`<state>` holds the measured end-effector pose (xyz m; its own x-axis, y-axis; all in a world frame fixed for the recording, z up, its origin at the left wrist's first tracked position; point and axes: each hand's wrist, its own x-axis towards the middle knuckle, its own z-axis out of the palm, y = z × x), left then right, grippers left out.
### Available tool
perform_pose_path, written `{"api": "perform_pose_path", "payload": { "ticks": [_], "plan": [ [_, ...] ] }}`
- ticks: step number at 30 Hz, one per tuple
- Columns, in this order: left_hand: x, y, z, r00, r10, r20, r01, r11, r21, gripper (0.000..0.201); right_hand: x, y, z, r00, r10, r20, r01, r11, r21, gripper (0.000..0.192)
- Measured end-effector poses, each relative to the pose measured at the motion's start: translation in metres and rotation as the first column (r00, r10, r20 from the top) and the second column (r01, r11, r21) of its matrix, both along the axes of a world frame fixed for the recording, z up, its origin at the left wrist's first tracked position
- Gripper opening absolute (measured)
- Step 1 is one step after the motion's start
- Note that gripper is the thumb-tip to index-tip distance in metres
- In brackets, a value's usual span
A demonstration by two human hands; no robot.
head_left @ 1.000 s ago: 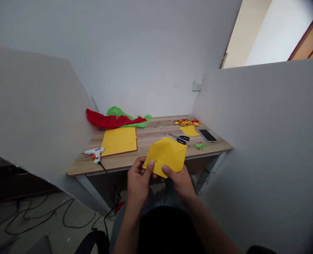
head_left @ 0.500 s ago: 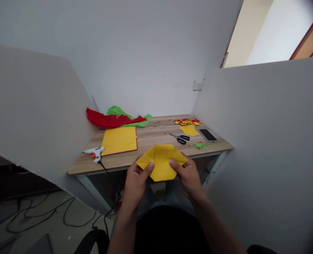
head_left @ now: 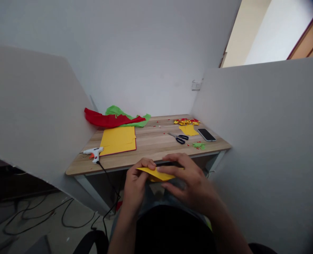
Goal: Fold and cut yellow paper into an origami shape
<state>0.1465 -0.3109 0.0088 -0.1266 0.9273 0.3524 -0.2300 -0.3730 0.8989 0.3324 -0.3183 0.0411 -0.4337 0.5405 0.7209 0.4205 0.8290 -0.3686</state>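
A folded sheet of yellow paper (head_left: 158,173) is held over my lap, just in front of the table edge. It is tilted nearly edge-on, with a fold opening toward me. My left hand (head_left: 137,176) pinches its left end, thumb below and fingers curled over the top. My right hand (head_left: 186,176) reaches over the right part with fingers spread. Its index fingertip rests on the upper surface, and its thumb is by the lower edge. The fingers hide part of the paper's right end.
The wooden table (head_left: 148,144) bears a white glue gun (head_left: 95,154), stacked yellow sheets (head_left: 119,139), red crepe paper (head_left: 106,120), green crepe paper (head_left: 139,122), scissors (head_left: 180,138), yellow-red cutouts (head_left: 186,121), green scraps (head_left: 198,145) and a phone (head_left: 206,134). Partitions stand at both sides.
The yellow paper has gone from facing me, broad and flat, to tilted nearly edge-on. My right hand has left its thumb grip and moved over the paper with fingers spread.
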Motion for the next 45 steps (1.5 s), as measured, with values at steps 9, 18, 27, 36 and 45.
{"api": "perform_pose_path", "payload": {
  "ticks": [9, 18, 27, 36, 45],
  "plan": [
    [0.013, -0.008, -0.003, 0.964, -0.113, 0.242, 0.16, 0.97, -0.183, 0.029, -0.019, 0.008, -0.021, 0.976, -0.162, -0.148, 0.199, 0.938, 0.283, 0.041],
    [0.015, -0.003, 0.0, 0.962, -0.035, 0.271, 0.099, 0.969, -0.226, 0.045, -0.029, 0.004, -0.018, 0.96, -0.097, -0.264, 0.161, 0.959, 0.233, 0.019],
    [0.009, -0.002, 0.001, 0.967, -0.076, 0.244, 0.134, 0.964, -0.23, 0.033, -0.019, 0.023, -0.02, 0.801, -0.305, -0.515, -0.054, 0.821, -0.569, 0.019],
    [0.004, -0.001, 0.007, 1.0, -0.028, -0.005, 0.026, 0.965, -0.262, 0.035, -0.018, 0.024, -0.014, 0.852, -0.222, -0.474, -0.156, 0.756, -0.636, 0.02],
    [0.003, 0.003, -0.001, 0.994, 0.068, 0.085, -0.045, 0.968, -0.245, 0.036, -0.012, 0.027, -0.02, 0.845, -0.143, -0.515, -0.363, 0.553, -0.75, 0.023]
  ]
}}
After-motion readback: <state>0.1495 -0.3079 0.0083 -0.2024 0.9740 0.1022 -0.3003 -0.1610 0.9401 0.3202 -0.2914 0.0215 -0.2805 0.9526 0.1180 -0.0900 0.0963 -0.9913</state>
